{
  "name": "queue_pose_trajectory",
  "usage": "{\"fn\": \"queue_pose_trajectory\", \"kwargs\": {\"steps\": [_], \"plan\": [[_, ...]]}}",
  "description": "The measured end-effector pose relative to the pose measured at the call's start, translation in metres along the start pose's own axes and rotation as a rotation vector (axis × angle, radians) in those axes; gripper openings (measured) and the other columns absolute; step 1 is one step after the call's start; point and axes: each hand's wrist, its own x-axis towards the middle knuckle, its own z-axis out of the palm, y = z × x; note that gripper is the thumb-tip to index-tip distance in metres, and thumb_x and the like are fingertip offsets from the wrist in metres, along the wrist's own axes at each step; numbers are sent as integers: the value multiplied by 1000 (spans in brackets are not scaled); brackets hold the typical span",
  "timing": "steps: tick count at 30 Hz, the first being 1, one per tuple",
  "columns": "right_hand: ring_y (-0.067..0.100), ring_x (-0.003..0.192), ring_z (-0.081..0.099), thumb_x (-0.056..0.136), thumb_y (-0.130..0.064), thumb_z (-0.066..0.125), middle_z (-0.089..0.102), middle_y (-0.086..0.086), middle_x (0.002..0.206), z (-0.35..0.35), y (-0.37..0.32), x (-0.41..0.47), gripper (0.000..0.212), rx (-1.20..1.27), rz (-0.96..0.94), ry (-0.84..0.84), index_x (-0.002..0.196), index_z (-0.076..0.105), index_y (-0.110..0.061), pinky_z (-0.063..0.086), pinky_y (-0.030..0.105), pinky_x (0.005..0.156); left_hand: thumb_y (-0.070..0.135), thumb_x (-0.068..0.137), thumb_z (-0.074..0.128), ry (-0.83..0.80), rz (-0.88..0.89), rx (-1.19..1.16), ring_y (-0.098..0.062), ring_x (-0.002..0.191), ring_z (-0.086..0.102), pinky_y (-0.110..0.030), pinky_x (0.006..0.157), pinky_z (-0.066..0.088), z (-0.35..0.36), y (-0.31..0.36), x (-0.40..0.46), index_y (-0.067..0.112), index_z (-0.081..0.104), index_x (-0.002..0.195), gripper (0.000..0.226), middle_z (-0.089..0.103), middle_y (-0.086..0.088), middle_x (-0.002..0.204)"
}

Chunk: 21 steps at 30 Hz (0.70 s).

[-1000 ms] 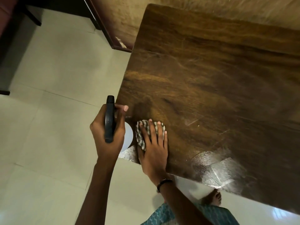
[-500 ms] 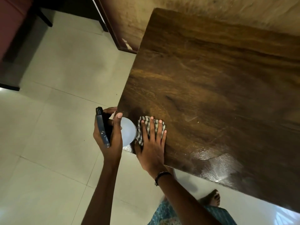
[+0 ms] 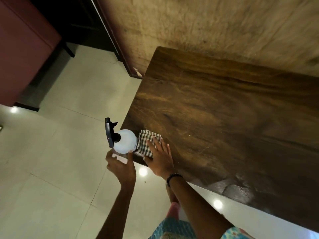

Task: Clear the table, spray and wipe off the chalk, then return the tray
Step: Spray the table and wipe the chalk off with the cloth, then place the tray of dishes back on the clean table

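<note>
At about eight o'clock from the frame's centre, the left hand (image 3: 121,167) curls its fingers round the base of the white spray bottle (image 3: 125,141), partly hiding it; the dark nozzle points to twelve. Just beside it at three o'clock, the right hand (image 3: 159,161) presses flat, fingers straight, on the checked cloth (image 3: 146,141) at the worktop (image 3: 224,118) corner, covering half. Any chalk is hard to make out.

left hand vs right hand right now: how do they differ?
The left hand is off the table, over the floor, fingers curled round the base of the spray bottle. The right hand lies flat, fingers straight, pressing the checked cloth onto the table corner. Only the right wrist wears a dark bracelet.
</note>
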Motion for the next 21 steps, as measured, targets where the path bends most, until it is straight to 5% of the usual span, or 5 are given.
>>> {"fn": "queue_pose_trajectory", "kwargs": {"steps": [7, 13, 21], "plan": [[18, 147, 16, 95, -34, 51, 23, -2, 158, -87, 40, -88, 59, 30, 120, 8, 148, 29, -24, 8, 36, 121, 9, 88, 62, -301, 162, -86, -23, 98, 57, -29, 83, 43, 27, 69, -115, 14, 51, 106, 22, 59, -6, 105], [14, 143, 24, 93, -30, 50, 29, -4, 155, -192, 89, -171, 58, -14, 159, 102, 147, 30, -25, 17, 31, 118, 13, 86, 64, -458, 256, -94, -18, 94, 62, -32, 89, 50, 57, 152, -215, 18, 56, 105, 21, 65, -2, 102], [20, 132, 43, 94, -27, 52, 46, 3, 143, -312, 154, -269, 51, 4, 325, 298, 142, 40, -19, 32, 29, 109, 9, 87, 60, -722, 370, -121, -14, 90, 62, -22, 78, 44, 95, 244, -345, 20, 53, 98, 18, 63, 4, 91]]}}
